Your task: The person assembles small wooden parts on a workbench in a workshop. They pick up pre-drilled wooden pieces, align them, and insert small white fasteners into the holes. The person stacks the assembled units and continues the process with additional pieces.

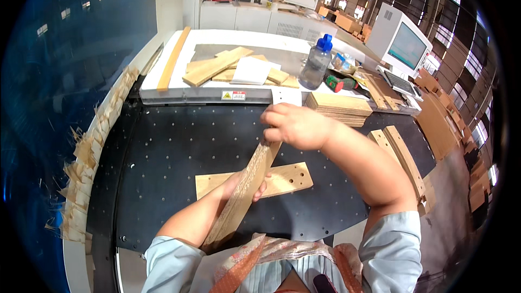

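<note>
A long wooden board (242, 190) is tilted on its narrow edge in front of me, its rough chipboard edge facing up. My left hand (232, 184) is wrapped round it from beneath, with fingertips showing on its right side. At the far end of the board my right hand (298, 125) is closed, fingers curled against the tip; what lies under them is partly hidden. Below the held board, a shorter board with drilled holes (293, 178) lies flat on the black dotted table (163, 152). A white slip with small dark marks (286, 96) shows just beyond my right hand.
On the white machine bed (217, 38) lie loose boards (217, 67) and a paper sheet (252, 70). A water bottle (316, 65), a green-red power tool (341, 83), stacked boards (339, 107) and a computer monitor (404, 43) stand right. Drilled strips (404, 157) lie at the right edge.
</note>
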